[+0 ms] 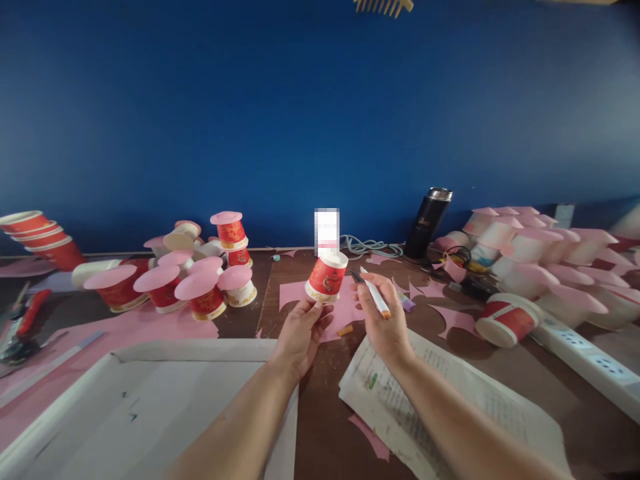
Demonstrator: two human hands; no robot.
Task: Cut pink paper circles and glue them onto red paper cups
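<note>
My left hand (305,333) holds a red paper cup (327,277) with gold patterns by its lower end, in the middle of the view. A pixelated patch covers what is just above the cup. To the right, my right hand (385,313) is closed around a white marker (375,297) with an orange end; a dark tip shows near its fingers, close to the cup. Beneath both hands lies a pink paper sheet (293,293) on the brown table (320,413), with a small orange piece (345,330) on it.
Red cups with pink discs (200,287) stand at left, beyond a white tray (195,350). Printed paper (475,393) lies at right, near a power strip (590,360), a tipped cup (507,320), a black flask (427,223) and many pink-topped cups (540,247).
</note>
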